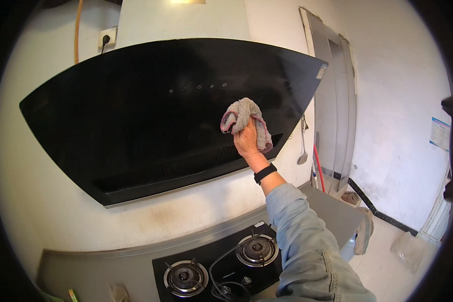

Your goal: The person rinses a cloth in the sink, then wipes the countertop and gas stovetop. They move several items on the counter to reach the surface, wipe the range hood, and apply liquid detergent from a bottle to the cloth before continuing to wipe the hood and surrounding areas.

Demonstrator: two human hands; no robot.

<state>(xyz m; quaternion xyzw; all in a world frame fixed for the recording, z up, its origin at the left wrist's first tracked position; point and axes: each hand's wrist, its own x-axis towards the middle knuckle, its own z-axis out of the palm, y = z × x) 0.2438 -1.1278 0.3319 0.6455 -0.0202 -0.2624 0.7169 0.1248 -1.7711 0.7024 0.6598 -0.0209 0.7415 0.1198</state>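
My right hand (246,140) grips a bunched grey cloth (245,109) with a pinkish-red edge. It holds the cloth up against or just in front of the glossy black front panel of a range hood (143,117); I cannot tell if they touch. A row of small control icons (199,87) lies on the panel, up and left of the cloth. Behind my wrist runs the hood's lower slot and bottom edge (181,194). My left hand is out of view.
Below the hood, a black two-burner gas hob (219,260) with a loose grey cable (212,270) across it sits in a grey counter (75,268). A ladle (302,157) hangs on the wall to the right. Another cloth (364,230) drapes past the counter's right end.
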